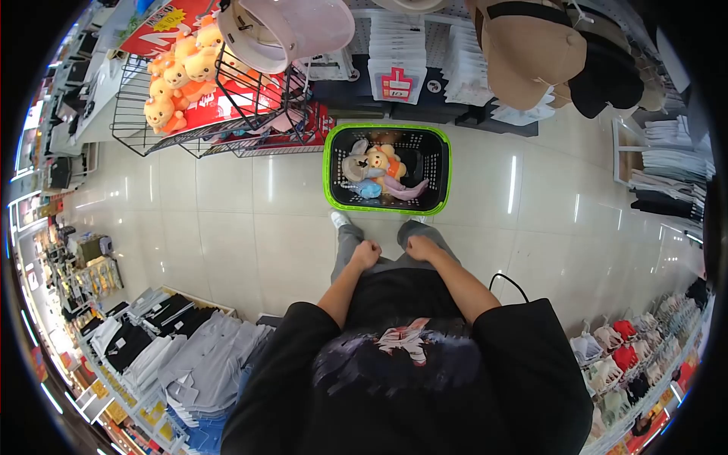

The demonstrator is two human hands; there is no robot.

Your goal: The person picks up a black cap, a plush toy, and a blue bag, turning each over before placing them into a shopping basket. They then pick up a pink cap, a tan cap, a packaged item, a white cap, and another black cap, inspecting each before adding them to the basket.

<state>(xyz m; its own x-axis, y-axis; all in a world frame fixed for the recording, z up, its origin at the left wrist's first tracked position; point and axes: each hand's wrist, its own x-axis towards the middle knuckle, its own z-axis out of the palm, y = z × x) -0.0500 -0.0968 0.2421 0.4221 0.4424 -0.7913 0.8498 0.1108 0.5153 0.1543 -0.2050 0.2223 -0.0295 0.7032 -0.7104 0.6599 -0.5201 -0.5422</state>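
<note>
My left hand (366, 254) is closed in a fist in front of my lap, against the grey trousers (349, 241). My right hand (422, 247) is also closed, over the other thigh. Whether the fingers pinch the trouser cloth is hidden. Beyond my feet, apart from both hands, a black shopping basket with a bright green rim (387, 209) stands on the floor. In it lie an orange-and-cream plush toy (385, 161), a greyish-beige cap-like item (355, 167), a small blue item (368, 189) and a pink cloth-like item (406, 189).
A black wire bin (205, 144) with several orange plush toys (178, 74) stands ahead left. Hats (535, 57) and a pale visor (262, 34) hang ahead. Packaged goods (396, 68) hang behind the basket. Folded clothes (205, 356) lie behind left; underwear racks (629, 356) stand behind right.
</note>
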